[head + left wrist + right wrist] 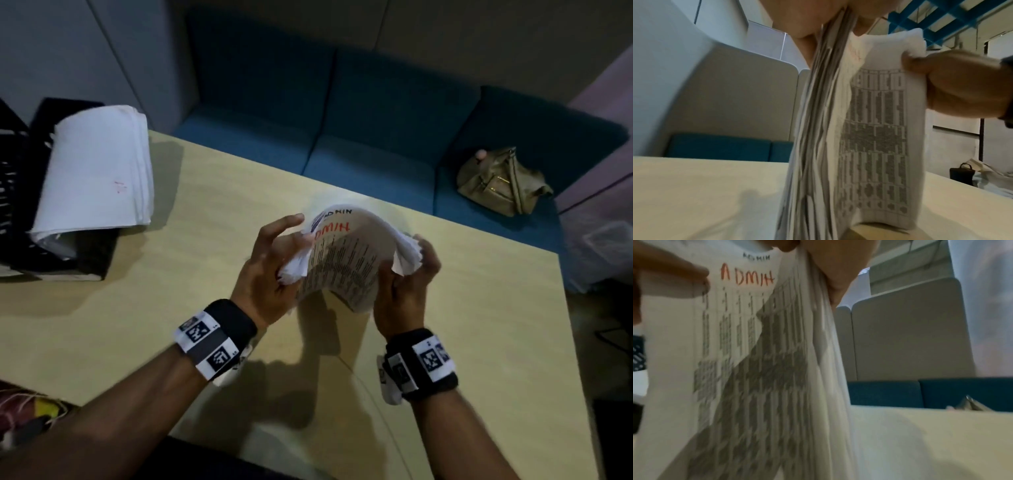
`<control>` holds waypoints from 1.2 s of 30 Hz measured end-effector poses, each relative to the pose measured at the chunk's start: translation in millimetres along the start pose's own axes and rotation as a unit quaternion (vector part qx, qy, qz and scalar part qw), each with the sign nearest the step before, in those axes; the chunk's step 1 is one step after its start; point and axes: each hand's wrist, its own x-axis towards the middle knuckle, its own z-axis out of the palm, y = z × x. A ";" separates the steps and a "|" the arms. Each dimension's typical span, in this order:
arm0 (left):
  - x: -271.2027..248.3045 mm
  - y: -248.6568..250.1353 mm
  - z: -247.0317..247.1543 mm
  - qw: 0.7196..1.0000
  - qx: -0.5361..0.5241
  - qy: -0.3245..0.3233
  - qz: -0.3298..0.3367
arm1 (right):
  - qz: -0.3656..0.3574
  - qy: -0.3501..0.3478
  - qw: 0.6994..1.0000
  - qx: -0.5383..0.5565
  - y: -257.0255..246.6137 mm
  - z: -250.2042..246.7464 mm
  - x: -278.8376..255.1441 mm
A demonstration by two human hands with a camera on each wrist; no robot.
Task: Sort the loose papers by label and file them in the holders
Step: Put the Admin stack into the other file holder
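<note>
While both hands [337, 270] bow the ADMIN stack [346, 253] upright on the surface [205, 240], left [270, 263] and right [411, 274] gripping opposite edges, loose sheets could slip and scatter.

White paper stack [346, 260] with grey printed text and red "ADMIN" lettering; pale wood table [205, 240]; teal sofa [376, 137]; olive handbag [500, 181]; black file holder [20, 192].

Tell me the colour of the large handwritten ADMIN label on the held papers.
Red-orange marker, above dark printed text on the papers; clearest in the right wrist view.
</note>
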 end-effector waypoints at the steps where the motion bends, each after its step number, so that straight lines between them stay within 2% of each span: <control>1: 2.9 -1.1 -4.6 1.000 -0.010 -0.003 0.015 | -0.055 0.003 0.998 -0.004 2.1 -5.4 6.1; 3: 8.5 -2.1 -10.6 0.999 -0.033 -0.012 0.032 | -0.124 -0.009 0.992 -0.016 5.4 -14.4 21.5; 6: 11.8 -4.8 -11.8 0.997 -0.069 -0.037 0.002 | -0.101 -0.009 0.995 -0.025 1.2 -17.8 33.5; 8: 9.0 -4.1 -6.6 0.995 -0.085 -0.002 -0.053 | -0.033 0.020 0.999 0.000 0.8 -12.7 32.2; 10: 6.2 -0.9 1.5 0.977 -0.144 0.030 -0.156 | 0.056 0.057 0.995 0.053 9.1 -8.4 28.7; 11: 4.9 0.3 6.4 0.963 -0.167 0.026 -0.211 | 0.107 0.052 0.990 0.076 15.4 -5.8 27.1; 13: -2.2 0.1 17.6 0.932 -0.177 0.019 -0.315 | 0.201 -0.018 0.979 0.032 24.7 2.5 20.8; 15: -9.1 1.8 23.3 0.915 -0.191 0.015 -0.356 | 0.244 -0.061 0.968 -0.018 28.0 8.9 14.0; 19: -23.9 6.4 17.9 0.917 -0.174 0.022 -0.359 | 0.203 -0.053 0.977 -0.028 28.6 17.6 1.6; 21: -29.8 7.5 11.9 0.920 -0.154 0.006 -0.360 | 0.183 -0.090 0.978 -0.040 34.2 22.8 -4.3; 23: -33.3 2.7 3.7 0.908 -0.157 -0.017 -0.388 | 0.184 -0.112 0.975 -0.055 35.1 31.6 -1.9; 25: -35.6 -6.3 -13.3 0.903 -0.146 -0.013 -0.405 | 0.191 -0.121 0.973 -0.050 25.9 46.7 11.8; 30: -26.6 -15.8 -104.6 0.892 -0.120 0.063 -0.431 | 0.174 -0.226 0.957 0.045 -25.8 107.3 65.3; 33: -20.2 -17.8 -169.1 0.890 -0.138 0.101 -0.422 | 0.118 -0.286 0.946 0.099 -70.3 156.5 91.4; 36: -14.0 -18.3 -227.2 0.883 -0.148 0.209 -0.392 | 0.066 -0.341 0.920 0.183 -131.7 213.2 105.8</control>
